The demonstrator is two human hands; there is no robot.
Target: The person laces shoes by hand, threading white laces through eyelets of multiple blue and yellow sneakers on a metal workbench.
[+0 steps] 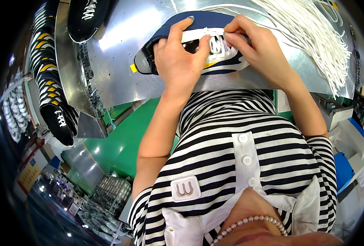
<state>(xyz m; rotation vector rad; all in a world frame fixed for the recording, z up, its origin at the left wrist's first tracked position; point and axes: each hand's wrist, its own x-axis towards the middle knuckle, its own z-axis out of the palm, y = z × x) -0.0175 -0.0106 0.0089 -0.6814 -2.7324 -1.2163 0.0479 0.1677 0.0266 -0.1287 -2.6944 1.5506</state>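
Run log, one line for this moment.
left hand: on navy shoe | right hand: at its white lacing | below: metal table | right side: white lace bundle | left side: shoe row

The navy shoe [210,19] lies on the metal worktable [120,61], heel to the left, with a yellow tab [133,68] at the heel. The left hand [178,61] holds it at the collar, index finger on the navy upper, thumb at the white lacing [217,47]. The right hand [257,45] bends thumb and index finger together at the lacing; whether they pinch a lace is hard to tell. A bundle of white laces [309,37] lies to the right. A black shoe [83,18] sits at the upper left.
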